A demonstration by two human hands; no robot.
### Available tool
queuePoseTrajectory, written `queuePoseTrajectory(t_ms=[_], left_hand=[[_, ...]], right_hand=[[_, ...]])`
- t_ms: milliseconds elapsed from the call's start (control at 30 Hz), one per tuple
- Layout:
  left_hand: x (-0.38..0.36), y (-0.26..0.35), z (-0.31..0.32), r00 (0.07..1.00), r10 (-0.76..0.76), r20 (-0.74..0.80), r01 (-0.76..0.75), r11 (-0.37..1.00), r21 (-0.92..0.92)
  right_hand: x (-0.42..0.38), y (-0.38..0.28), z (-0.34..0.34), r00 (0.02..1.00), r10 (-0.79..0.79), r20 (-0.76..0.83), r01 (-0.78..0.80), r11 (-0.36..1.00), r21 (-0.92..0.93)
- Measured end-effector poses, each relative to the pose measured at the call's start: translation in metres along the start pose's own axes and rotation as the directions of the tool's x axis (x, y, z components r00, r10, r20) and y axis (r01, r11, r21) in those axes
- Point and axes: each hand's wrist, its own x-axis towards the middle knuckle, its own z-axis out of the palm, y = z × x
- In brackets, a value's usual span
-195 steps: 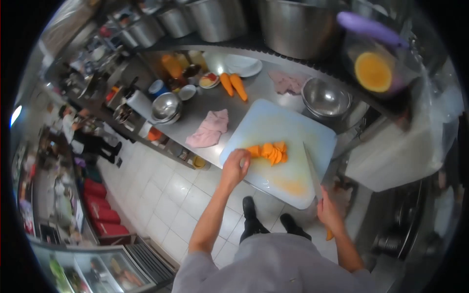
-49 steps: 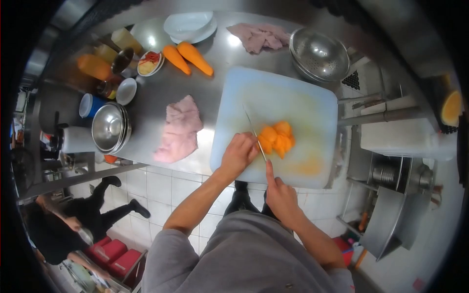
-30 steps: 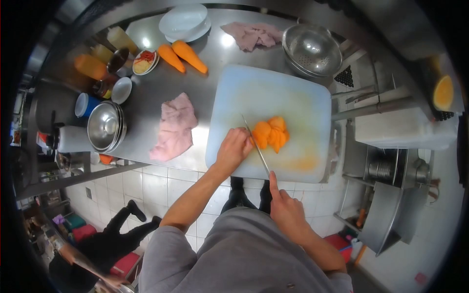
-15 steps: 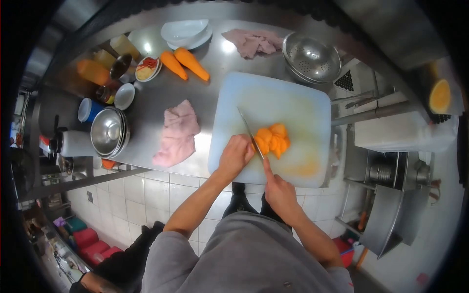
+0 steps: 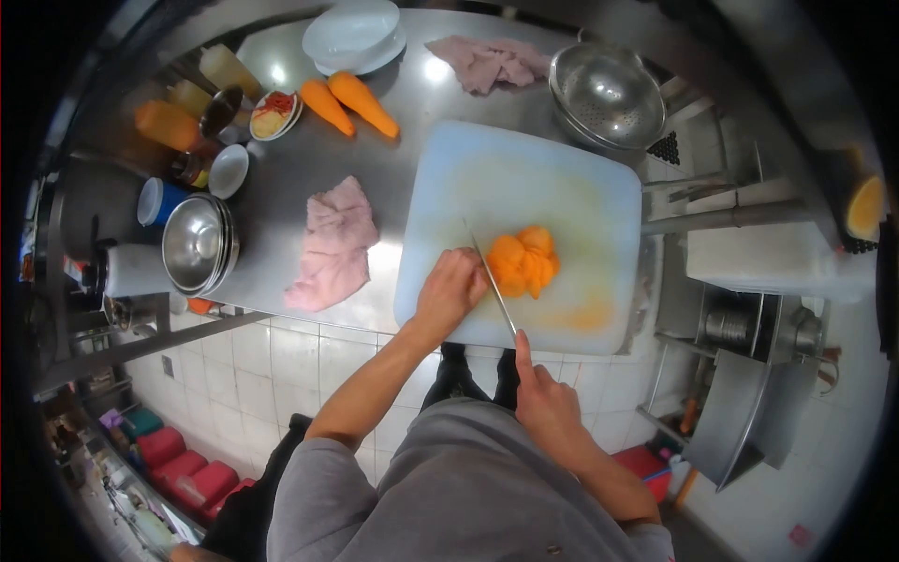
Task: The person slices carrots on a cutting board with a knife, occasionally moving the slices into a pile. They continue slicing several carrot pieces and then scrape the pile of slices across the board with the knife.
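Observation:
My right hand [image 5: 547, 401] is closed around the handle of a kitchen knife [image 5: 497, 290], its index finger stretched along the back of the blade. The blade points away from me over a white cutting board [image 5: 599, 197]. Just left of the blade, my left hand [image 5: 453, 287] rests on the board with its fingers curled in. Whatever lies beneath those fingers is hidden. Against the blade's right side sits a small heap of orange carrot slices [image 5: 526, 262]. Two whole peeled carrots [image 5: 361, 103] lie farther back on the steel table [image 5: 272, 225].
Left of the board lies a pink cloth [image 5: 332, 244]; another cloth [image 5: 487, 64] is at the back. A metal colander [image 5: 609, 96] stands back right. Stacked steel bowls [image 5: 195, 245], a small dish [image 5: 228, 171] and white bowls [image 5: 351, 37] line the left and back. Another person's dark-clothed leg [image 5: 257, 506] shows lower left.
The knife has drawn back toward me, and my right hand is lower and slightly to the right. My left hand stays curled beside the blade. The whole view has shifted slightly.

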Motion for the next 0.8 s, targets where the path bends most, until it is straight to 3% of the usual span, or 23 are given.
queuePoseTrajectory(t_ms=[367,500,567,633,800], left_hand=[[0.001,0.000,-0.001,0.999,-0.024,0.048,0.024,1.000,-0.011],[0.002,0.000,0.007,0.999,0.033,-0.031,-0.032,0.998,0.050],[0.002,0.004,0.009,0.999,-0.016,-0.046,0.016,1.000,0.005],[0.002,0.011,0.017,0.998,-0.049,-0.050,0.050,0.999,0.017],[-0.001,0.016,0.020,0.991,0.064,-0.116,-0.047,0.989,0.143]], right_hand=[[0.062,0.020,0.049,0.991,-0.053,-0.119,0.050,0.998,-0.028],[0.063,0.050,0.054,0.979,-0.087,-0.182,0.102,0.992,0.074],[0.063,0.068,0.044,0.976,-0.127,-0.176,0.151,0.980,0.131],[0.061,0.083,0.030,0.980,0.014,-0.197,0.008,0.994,0.109],[0.051,0.099,-0.001,0.968,0.046,-0.248,-0.010,0.989,0.145]])
